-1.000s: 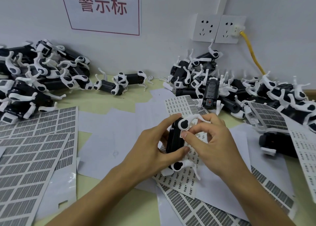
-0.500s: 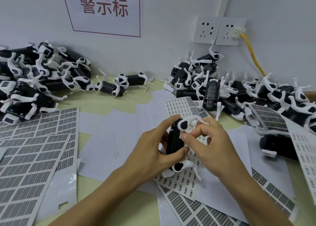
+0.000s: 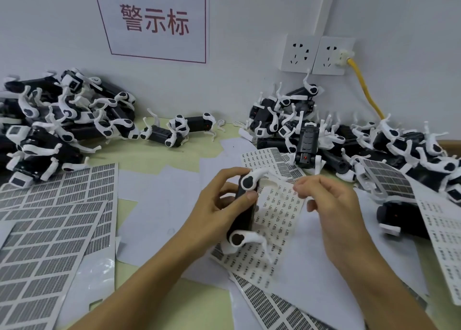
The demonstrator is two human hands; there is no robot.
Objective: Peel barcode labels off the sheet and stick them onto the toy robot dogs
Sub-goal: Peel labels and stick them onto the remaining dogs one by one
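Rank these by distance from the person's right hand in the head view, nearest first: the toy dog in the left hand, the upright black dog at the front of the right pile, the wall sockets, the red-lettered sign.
From the right hand:
1. Held toy dog, just to its left.
2. Upright black dog, behind it.
3. Wall sockets, up on the wall.
4. Red-lettered sign, far upper left.

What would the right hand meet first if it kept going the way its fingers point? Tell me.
The right hand has its fingers pointing left, toward the toy robot dog gripped by the left hand. It would probably meet the dog's upper white leg or black body first; depth is unclear.
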